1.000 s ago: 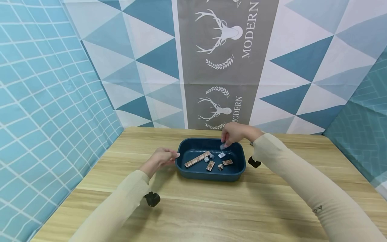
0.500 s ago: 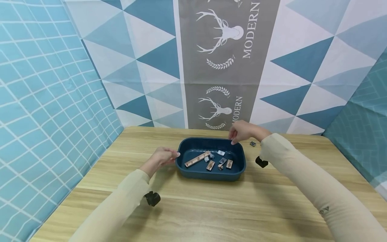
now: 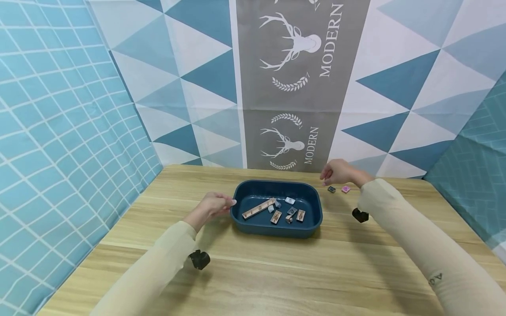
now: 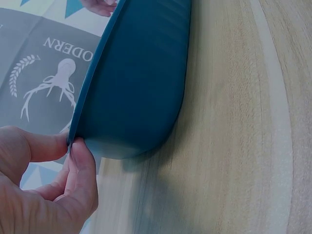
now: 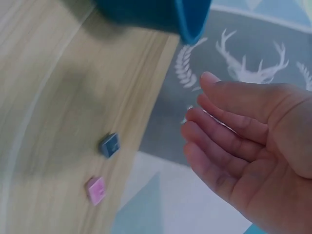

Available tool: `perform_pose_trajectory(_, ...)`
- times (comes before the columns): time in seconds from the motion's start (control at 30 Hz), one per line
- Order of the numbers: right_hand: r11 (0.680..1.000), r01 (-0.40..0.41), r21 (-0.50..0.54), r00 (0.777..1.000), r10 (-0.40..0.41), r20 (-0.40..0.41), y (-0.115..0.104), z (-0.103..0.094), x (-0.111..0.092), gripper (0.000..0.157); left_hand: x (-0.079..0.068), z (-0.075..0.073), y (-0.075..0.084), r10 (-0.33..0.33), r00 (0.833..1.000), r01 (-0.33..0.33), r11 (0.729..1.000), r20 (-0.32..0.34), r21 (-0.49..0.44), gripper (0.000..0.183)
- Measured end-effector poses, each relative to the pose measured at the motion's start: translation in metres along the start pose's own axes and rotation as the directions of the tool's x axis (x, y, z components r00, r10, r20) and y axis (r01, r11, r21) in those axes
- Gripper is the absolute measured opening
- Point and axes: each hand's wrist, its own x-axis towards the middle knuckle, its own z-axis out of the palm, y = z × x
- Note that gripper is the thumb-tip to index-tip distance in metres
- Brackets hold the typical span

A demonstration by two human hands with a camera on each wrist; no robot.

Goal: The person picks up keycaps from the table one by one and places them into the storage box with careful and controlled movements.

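Note:
In the head view, a dark blue plastic bin (image 3: 276, 230) stands on the table. My left hand (image 3: 213, 204) pinches its left rim between thumb and fingers, as the left wrist view shows too. Inside are a long wooden strip (image 3: 258, 209), small wooden blocks (image 3: 276, 217), a white block (image 3: 290, 200), a grey-blue block (image 3: 292, 211) and other small pieces. Right of the bin, my right hand (image 3: 337, 171) hovers with loosely bent fingers and nothing in them. Close to it on the table lie a dark block (image 5: 109, 145) and a pink block (image 5: 96, 190).
The wooden table (image 3: 253, 272) extends in front of the bin and to both sides. Behind it hangs a patterned cloth (image 3: 292, 87) with deer heads. A blue tiled cloth (image 3: 59, 131) bounds the left side.
My right hand has let a small grey-blue block go in the bin, then moved right, out past the rim. The dark and pink blocks have come into view. My left hand stays on the rim.

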Motion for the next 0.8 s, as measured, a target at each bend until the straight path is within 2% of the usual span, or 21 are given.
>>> perform_pose_trajectory(0.17, 0.998, -0.032, 0.053, 0.999, 0.032, -0.008, 0.017, 0.000, -0.004, 0.014, -0.001, 0.000, 0.002, -0.006, 1.000, 0.006, 1.000, 0.000, -0.005, 0.031)
perform_pose_trajectory(0.4, 0.993, -0.071, 0.094, 0.997, 0.074, -0.029, 0.029, 0.000, -0.005, 0.017, -0.001, 0.000, 0.002, -0.006, 1.000, 0.006, 1.000, 0.000, -0.008, 0.032)
perform_pose_trajectory(0.8, 0.959, -0.230, 0.164, 0.973, 0.227, 0.041, 0.045, 0.019, -0.005, 0.022, 0.000, 0.001, 0.001, -0.006, 1.000, 0.006, 1.000, -0.005, 0.009, 0.030)
